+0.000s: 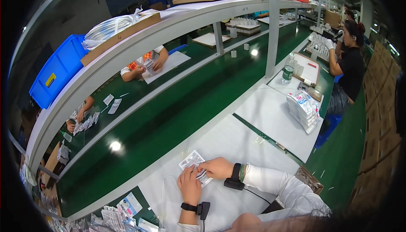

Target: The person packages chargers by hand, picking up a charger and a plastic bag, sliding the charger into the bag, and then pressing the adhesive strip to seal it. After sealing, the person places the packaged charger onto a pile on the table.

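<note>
Both hands rest on a small printed packet (194, 165) lying flat on the white counter (237, 143) beside the green conveyor belt (169, 113); the left hand (190, 185) presses down on its near end, fingers together, while the right hand (216, 167) pinches its far edge; it looks like flattening or folding, and the next move seems to need a firm, even grip

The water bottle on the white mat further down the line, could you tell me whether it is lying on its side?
No, the water bottle stands upright on the white mat, beside a clipboard.
</note>
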Action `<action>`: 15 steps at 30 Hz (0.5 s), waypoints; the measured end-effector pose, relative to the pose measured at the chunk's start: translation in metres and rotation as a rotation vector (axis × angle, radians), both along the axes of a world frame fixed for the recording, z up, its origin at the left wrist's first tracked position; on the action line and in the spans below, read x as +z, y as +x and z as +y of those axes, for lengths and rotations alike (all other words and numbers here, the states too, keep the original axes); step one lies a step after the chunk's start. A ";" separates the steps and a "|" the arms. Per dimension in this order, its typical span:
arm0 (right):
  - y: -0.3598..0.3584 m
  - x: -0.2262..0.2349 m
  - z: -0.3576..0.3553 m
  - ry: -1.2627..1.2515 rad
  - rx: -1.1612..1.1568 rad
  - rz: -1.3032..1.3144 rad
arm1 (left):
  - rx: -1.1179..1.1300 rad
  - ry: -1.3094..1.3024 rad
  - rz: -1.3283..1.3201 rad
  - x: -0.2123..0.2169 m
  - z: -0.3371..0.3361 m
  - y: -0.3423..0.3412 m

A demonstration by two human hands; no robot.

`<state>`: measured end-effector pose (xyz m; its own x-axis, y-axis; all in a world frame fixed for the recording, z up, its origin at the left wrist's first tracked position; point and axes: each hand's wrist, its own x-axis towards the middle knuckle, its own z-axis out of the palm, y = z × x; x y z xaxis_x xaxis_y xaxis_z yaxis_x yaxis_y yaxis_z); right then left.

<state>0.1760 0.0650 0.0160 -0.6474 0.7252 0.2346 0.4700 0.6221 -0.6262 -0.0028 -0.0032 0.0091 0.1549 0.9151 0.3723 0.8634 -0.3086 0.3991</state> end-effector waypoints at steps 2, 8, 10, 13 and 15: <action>-0.001 0.000 0.000 -0.003 -0.005 -0.021 | 0.000 0.001 -0.003 0.000 0.000 0.000; -0.001 0.010 -0.001 -0.022 -0.010 -0.063 | -0.006 0.010 0.005 -0.002 0.001 -0.002; 0.000 0.010 -0.002 -0.017 -0.011 -0.066 | -0.006 0.007 0.001 -0.003 0.001 -0.002; -0.001 0.010 -0.003 -0.007 -0.009 -0.069 | -0.005 0.000 -0.002 -0.004 0.001 -0.003; 0.000 0.010 -0.003 -0.006 -0.006 -0.054 | -0.002 0.004 -0.002 -0.005 0.001 -0.003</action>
<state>0.1756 0.0621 0.0257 -0.6544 0.7306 0.1951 0.5070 0.6153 -0.6036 -0.0054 -0.0025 0.0044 0.1560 0.9132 0.3764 0.8622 -0.3119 0.3992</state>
